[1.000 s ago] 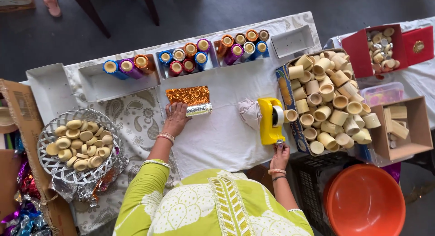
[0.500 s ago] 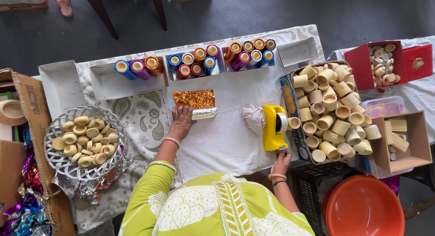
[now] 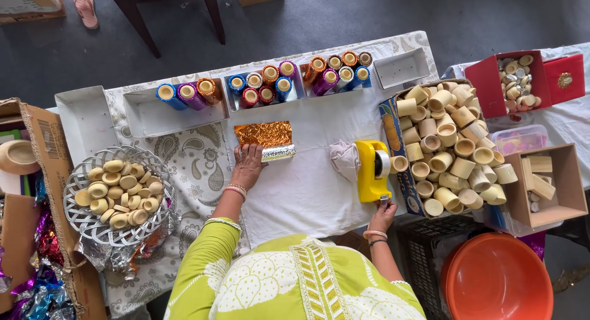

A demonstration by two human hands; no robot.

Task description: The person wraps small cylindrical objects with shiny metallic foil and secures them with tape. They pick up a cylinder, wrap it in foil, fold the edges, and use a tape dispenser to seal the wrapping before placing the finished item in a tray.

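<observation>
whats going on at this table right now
A person in a green patterned top sits at a cloth-covered table. The left hand presses on a small roll wrapped in orange and silver foil. The right hand is at the near end of a yellow tape dispenser. Beside it is a box of cream cylindrical cups; a silver wire basket of cream round lids sits to the left. White trays of coloured foil rolls line the far edge.
</observation>
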